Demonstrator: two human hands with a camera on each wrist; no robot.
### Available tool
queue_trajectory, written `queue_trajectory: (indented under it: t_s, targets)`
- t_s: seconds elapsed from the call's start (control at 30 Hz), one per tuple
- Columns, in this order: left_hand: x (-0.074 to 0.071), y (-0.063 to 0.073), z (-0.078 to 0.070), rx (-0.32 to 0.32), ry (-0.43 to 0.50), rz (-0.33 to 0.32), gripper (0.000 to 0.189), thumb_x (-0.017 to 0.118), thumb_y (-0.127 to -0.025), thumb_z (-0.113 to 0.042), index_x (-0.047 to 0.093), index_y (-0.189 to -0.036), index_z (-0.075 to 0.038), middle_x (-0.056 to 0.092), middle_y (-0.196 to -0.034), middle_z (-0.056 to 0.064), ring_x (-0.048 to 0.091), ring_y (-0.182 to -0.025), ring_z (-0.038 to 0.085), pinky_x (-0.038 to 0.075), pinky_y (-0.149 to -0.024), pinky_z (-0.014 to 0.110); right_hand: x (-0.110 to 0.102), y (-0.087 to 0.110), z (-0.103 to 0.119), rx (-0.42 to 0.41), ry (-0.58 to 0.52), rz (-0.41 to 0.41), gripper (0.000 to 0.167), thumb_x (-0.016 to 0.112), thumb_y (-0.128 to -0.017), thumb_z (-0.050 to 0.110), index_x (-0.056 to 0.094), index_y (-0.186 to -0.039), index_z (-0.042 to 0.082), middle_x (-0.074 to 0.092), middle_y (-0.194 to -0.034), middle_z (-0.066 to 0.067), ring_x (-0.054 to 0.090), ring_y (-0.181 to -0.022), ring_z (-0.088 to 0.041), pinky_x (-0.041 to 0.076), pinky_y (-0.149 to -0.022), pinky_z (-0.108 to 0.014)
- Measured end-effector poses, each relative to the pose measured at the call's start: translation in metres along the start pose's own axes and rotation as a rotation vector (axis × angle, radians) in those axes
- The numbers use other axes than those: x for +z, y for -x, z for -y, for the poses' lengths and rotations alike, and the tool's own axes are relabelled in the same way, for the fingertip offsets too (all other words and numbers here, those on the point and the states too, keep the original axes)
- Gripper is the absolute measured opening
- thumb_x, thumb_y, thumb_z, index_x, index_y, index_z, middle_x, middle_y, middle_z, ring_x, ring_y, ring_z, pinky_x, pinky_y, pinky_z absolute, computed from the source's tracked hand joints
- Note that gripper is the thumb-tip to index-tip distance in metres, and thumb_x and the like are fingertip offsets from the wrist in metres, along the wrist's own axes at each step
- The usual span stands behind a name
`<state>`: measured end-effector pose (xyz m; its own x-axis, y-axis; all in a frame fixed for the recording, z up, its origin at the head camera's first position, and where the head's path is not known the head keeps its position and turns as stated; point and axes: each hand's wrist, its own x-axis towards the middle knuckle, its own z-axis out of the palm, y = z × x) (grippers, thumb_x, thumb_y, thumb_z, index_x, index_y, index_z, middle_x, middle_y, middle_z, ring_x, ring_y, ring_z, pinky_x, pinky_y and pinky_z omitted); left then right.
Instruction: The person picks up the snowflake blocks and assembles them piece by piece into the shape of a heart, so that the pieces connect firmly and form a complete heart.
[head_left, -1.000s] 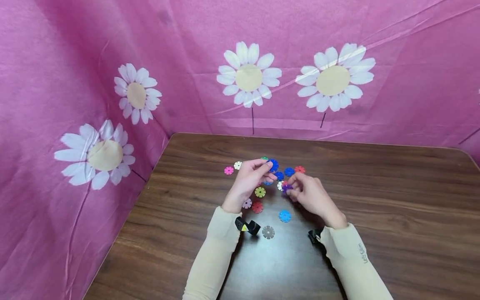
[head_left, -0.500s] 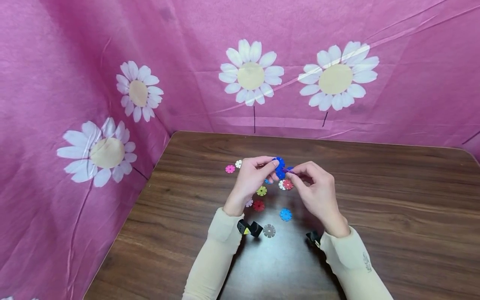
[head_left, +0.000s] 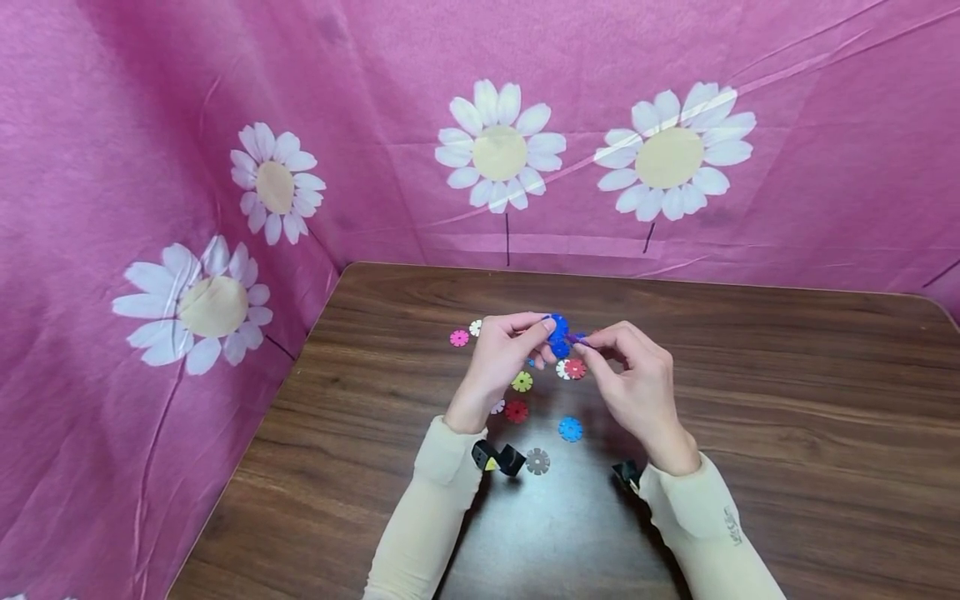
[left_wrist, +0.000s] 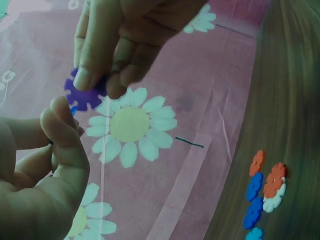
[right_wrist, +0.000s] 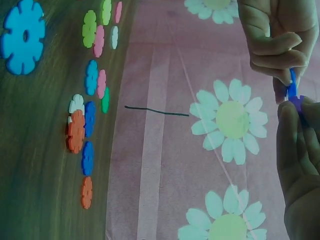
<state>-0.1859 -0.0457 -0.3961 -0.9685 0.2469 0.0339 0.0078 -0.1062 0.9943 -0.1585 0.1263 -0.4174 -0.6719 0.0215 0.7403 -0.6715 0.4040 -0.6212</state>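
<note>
My left hand (head_left: 501,362) pinches a dark blue notched disc (head_left: 557,323) between thumb and fingers above the table. Beside it, my right hand (head_left: 633,383) pinches a purple notched disc (head_left: 576,340), turned nearly edge-on in the head view. Seen from the left wrist, the purple disc (left_wrist: 82,97) shows its notched rim, while fingers mostly cover the blue one. In the right wrist view the blue disc (right_wrist: 292,85) and purple disc (right_wrist: 297,103) meet at their edges. Whether their notches interlock is hidden by the fingertips.
Several notched discs lie on the wooden table (head_left: 787,417), including a light blue disc (head_left: 571,429), a grey disc (head_left: 537,462), a red disc (head_left: 516,411) and a pink disc (head_left: 459,338). A pink flowered cloth (head_left: 375,125) hangs behind the table.
My right hand has lifted the purple disc up and away from the red and white discs to the blue disc. My left hand has shifted slightly right. Over the last half second both stay nearly still.
</note>
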Motion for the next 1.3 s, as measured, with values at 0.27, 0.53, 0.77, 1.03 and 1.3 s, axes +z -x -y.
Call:
queue_trajectory:
  t_s: [0.27,0.53,0.77,1.03,1.3]
  targets:
    - [0.003,0.002,-0.002,-0.047,0.114,0.003,0.028,0.058,-0.094,-0.004,0.063,-0.114,0.016,0.064,-0.059,-0.003,0.058,-0.050,0.006,0.047,-0.047,0.017,0.008,0.005,-0.003,-0.070,-0.025,-0.065,0.019,0.080,-0.067,-0.012,0.068,-0.077,-0.001,0.066,-0.074,-0.009,0.057,-0.065,-0.003,0.046,-0.062,-0.008]
    - [0.005,0.005,-0.008,-0.101,0.180,0.005,0.029,0.058,-0.093,-0.001,0.060,-0.114,0.019,0.064,-0.059,0.001,0.058,-0.047,0.007,0.047,-0.044,0.017,0.008,0.004,0.000,-0.112,-0.083,-0.068,0.020,0.079,-0.065,-0.016,0.068,-0.074,-0.002,0.065,-0.072,-0.010,0.057,-0.067,-0.003,0.047,-0.062,-0.008]
    - [-0.002,0.000,-0.005,-0.060,0.082,0.002,0.027,0.056,-0.096,-0.007,0.063,-0.109,0.015,0.064,-0.062,-0.002,0.060,-0.053,0.006,0.050,-0.052,0.019,0.006,-0.002,-0.007,-0.018,-0.008,0.092,0.019,0.078,-0.071,-0.011,0.070,-0.083,0.001,0.067,-0.080,-0.007,0.063,-0.071,-0.008,0.053,-0.067,-0.012]
    - [-0.014,-0.003,-0.005,-0.081,-0.039,-0.117,0.021,0.056,-0.096,-0.009,0.065,-0.104,0.009,0.067,-0.081,0.000,0.060,-0.067,0.009,0.059,-0.072,0.033,0.007,0.012,-0.050,0.397,0.299,0.619,0.028,0.071,-0.084,0.008,0.064,-0.110,-0.002,0.060,-0.102,-0.017,0.061,-0.087,-0.026,0.053,-0.080,-0.043]
    - [-0.011,-0.006,-0.002,-0.071,0.010,-0.011,0.022,0.052,-0.099,-0.010,0.062,-0.103,0.009,0.067,-0.104,0.030,0.071,-0.073,0.011,0.058,-0.065,0.025,0.024,0.001,-0.071,0.482,0.403,0.862,0.024,0.069,-0.085,0.010,0.059,-0.100,-0.005,0.056,-0.091,-0.017,0.050,-0.088,-0.031,0.047,-0.082,-0.046]
